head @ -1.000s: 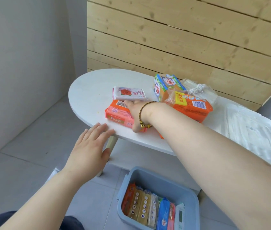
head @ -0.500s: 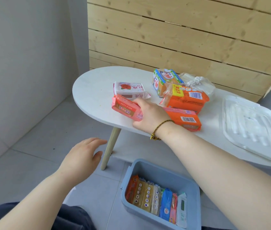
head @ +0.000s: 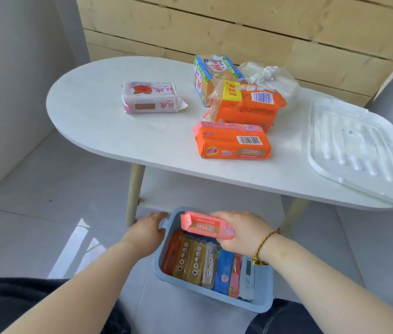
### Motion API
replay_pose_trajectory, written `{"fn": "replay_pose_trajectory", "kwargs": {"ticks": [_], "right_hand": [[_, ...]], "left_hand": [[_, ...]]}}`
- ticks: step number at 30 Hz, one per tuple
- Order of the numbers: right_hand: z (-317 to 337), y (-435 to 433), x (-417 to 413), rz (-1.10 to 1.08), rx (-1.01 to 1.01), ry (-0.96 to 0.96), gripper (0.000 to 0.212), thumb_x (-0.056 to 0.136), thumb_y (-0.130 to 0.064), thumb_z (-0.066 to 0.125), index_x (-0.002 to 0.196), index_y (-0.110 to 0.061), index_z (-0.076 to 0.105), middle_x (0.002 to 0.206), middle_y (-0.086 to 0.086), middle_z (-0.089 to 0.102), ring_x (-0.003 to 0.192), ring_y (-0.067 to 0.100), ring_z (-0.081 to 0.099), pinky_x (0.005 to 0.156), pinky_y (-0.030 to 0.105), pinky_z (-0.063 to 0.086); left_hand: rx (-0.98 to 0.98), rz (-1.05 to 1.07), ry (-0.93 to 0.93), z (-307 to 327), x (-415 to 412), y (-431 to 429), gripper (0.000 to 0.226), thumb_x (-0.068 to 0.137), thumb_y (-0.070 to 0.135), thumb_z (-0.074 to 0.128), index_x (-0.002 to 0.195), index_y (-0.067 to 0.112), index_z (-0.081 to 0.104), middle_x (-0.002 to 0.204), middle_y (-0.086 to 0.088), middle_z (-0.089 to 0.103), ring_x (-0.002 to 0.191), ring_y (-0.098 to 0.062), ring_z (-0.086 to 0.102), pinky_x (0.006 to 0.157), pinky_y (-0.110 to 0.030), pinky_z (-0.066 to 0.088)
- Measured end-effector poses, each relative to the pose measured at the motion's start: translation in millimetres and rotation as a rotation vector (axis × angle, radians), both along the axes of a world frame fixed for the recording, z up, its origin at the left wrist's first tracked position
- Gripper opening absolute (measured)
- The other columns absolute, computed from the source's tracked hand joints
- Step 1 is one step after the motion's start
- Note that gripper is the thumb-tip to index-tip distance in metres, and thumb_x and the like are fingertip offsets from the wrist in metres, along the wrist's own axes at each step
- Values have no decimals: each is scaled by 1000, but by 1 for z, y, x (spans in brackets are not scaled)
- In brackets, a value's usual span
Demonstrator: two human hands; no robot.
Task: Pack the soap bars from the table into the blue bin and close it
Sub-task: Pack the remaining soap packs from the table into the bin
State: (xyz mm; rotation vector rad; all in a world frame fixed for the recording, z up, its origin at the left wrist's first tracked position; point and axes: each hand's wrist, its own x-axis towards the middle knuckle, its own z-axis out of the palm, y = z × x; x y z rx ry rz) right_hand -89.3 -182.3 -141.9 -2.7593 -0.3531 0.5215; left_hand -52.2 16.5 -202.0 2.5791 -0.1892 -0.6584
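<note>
Blue bin (head: 255, 306), floor, 6 o'clock: row of bars inside, labels unreadable. Left hand (head: 146, 231) now on rim, fingers curled, grip unclear. Right hand (head: 241, 233) now over bin, fingers gripping pink soap bar (head: 206, 225), just lifted off table (head: 94, 116). Four packs plus clear bag remaining, 12 o'clock; lid (head: 356, 150), 2 o'clock, cropped.

Blue bin (head: 159, 268) stands open on the floor below the table's near edge, holding a row of wrapped bars (head: 205, 263) set on edge, side by side: orange, tan, pale, blue, pink, white-green. One pink soap bar (head: 206, 226) is held level above the bin's far end. On the table: a white-and-pink rose-printed bar (head: 151, 97) lying flat at left; an orange bar (head: 232, 141) flat near the front edge; an orange multi-pack (head: 246, 104) touching behind it; a blue-green-edged pack (head: 212, 73) on its side farther back. White lid (head: 349, 148) lies flat at the table's right end.
</note>
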Motion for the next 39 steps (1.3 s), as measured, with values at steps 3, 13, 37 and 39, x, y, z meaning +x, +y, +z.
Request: {"fn": "replay_pose_trajectory", "kwargs": {"ticks": [3, 13, 37, 39], "right_hand": [[-41, -22, 9, -99, -203, 70, 23, 85, -19, 52, 109, -16, 53, 104, 6, 65, 89, 21, 60, 60, 23, 41], [-131, -25, 23, -177, -291, 28, 32, 89, -10, 47, 120, -10, 42, 122, 9, 57, 112, 26, 51, 96, 31, 36], [-191, -11, 24, -229, 9, 7, 55, 93, -2, 41, 145, -14, 25, 155, 3, 22, 143, 16, 18, 115, 27, 22], [-194, -7, 26, -231, -33, 9, 59, 93, -1, 39, 146, -13, 18, 156, 3, 18, 143, 16, 16, 118, 29, 14]], "left_hand": [[-9, 23, 94, -27, -5, -14, 50, 94, 18, 39, 141, 19, 22, 145, -9, 36, 127, -27, 42, 104, -35, 35], [69, 85, 122, -69, -3, -17, 68, 87, 1, 38, 144, 28, 11, 150, 4, 24, 118, -21, 52, 88, -26, 44], [22, 158, 69, -88, -6, -16, 73, 86, -6, 38, 144, 29, 10, 152, 8, 21, 122, -19, 49, 85, -26, 45], [15, 161, 70, -88, -6, -17, 73, 86, -6, 38, 144, 29, 10, 152, 7, 21, 123, -19, 47, 86, -26, 45]]}}
